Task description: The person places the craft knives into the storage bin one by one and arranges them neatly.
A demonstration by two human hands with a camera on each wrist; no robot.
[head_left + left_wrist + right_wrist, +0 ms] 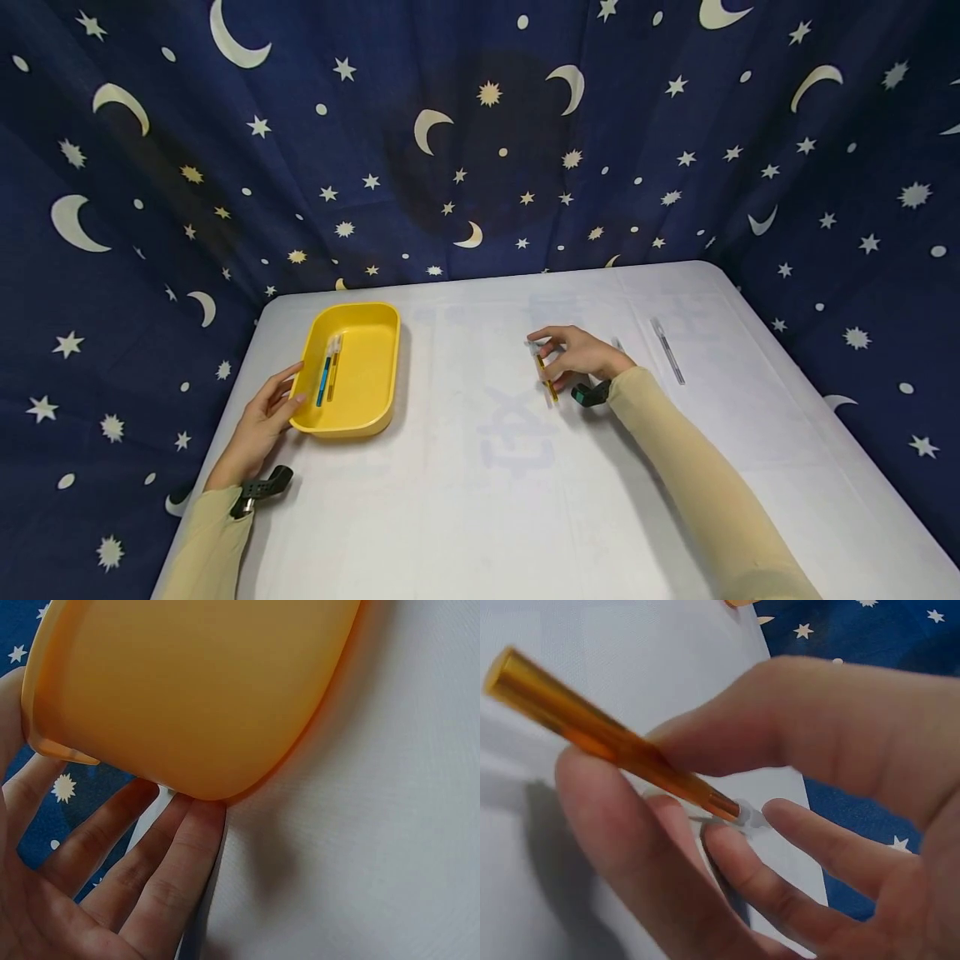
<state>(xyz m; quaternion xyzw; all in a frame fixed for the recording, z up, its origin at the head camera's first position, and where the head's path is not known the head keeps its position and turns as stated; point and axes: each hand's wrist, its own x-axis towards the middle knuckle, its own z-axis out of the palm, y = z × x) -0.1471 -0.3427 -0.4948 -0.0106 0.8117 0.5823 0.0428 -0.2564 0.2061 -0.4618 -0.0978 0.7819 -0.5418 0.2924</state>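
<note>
My left hand is at the left side of a yellow tray, holding its edge. In the left wrist view, several fingertips touch the tray's outer wall while the thumb lies at the rim. A blue pen and a gold pen with clear caps lie side by side inside. Right of the tray, my right hand pinches another gold pen between thumb and index finger. It is tilted, and its clear end is partly hidden by the fingers in the right wrist view.
A grey pen with a clear cap lies on the white-covered table beyond the right hand. Behind that wrist, the tip of another clear-capped item shows. Dark blue curtains with moons and stars surround the table's back and sides.
</note>
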